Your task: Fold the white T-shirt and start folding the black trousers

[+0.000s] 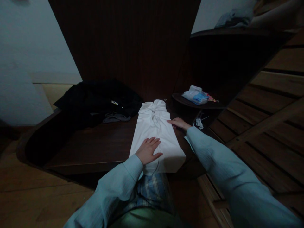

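Observation:
A white shirt point(163, 136), folded into a long strip with its collar at the far end, lies on the dark wooden bench top point(99, 142). Its near end hangs over the front edge, above my knees. My left hand point(149, 149) rests flat on the lower middle of the cloth, fingers spread. At the shirt's right edge, farther up, is my right hand point(178, 123). Its index finger points along the fabric and touches the side, while the other fingers curl underneath, partly in shadow. Whether they pinch the cloth is hard to see.
Dark clothing point(99, 98) is heaped at the back left, with a grey cloth point(116, 117) before it. On a small rounded shelf point(211, 105) to the right sits a plastic packet point(196, 95). Wooden slats point(268, 126) stand along the right side.

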The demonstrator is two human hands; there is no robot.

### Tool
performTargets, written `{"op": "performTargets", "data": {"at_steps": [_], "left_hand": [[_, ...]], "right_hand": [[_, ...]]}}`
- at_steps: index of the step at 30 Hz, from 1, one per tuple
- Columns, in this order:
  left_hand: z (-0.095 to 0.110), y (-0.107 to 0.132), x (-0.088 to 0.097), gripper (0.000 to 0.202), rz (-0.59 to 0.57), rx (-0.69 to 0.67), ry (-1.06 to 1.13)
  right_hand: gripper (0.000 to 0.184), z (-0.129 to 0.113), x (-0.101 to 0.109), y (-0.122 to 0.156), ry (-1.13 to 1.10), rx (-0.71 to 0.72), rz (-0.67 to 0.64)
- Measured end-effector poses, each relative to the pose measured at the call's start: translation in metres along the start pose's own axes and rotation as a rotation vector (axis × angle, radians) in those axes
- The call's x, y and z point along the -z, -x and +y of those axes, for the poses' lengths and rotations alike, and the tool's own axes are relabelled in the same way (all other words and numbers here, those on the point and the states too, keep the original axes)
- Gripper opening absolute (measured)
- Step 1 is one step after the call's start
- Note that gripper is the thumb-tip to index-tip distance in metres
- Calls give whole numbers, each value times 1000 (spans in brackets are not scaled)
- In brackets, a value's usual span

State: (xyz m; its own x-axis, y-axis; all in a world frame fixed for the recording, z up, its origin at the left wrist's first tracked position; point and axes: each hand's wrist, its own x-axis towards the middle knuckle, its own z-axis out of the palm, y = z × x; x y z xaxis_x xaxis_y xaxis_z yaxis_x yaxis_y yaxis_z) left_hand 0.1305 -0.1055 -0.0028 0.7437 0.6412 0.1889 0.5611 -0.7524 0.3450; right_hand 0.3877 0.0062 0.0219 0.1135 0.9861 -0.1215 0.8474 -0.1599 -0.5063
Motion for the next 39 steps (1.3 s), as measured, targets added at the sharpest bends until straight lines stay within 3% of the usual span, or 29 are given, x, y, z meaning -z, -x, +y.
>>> {"op": "performTargets", "data": {"at_steps": [2,5,13,15,19,21,25,31,39], "left_hand": [[0,0,1,55,-1,-1,2],[0,0,1,54,2,-2,7],[0,0,1,53,11,3,8],[1,0,1,53,8,3,11],[1,0,2,54,4,5,11],[1,0,2,54,2,4,15],[0,0,1,54,3,-8,32],[-1,0,0,53,12,-2,28],[-1,-1,0,55,-56,19,7]], "right_hand": [[25,1,-2,7,-192,5,-67],[18,1,-9,15,-390,-17,-3],[27,-1,-27,24,-477,-88,214],[33,1,-25,34,-504,-101,173],[37,8,-15,64,-608,-112,-136],[35,10,-10,77,-637,-120,-195],[35,10,-9,83,-629,-117,-125],[45,7,-23,68,-511,-18,119],[38,14,-18,80,-718,41,-11]]}}
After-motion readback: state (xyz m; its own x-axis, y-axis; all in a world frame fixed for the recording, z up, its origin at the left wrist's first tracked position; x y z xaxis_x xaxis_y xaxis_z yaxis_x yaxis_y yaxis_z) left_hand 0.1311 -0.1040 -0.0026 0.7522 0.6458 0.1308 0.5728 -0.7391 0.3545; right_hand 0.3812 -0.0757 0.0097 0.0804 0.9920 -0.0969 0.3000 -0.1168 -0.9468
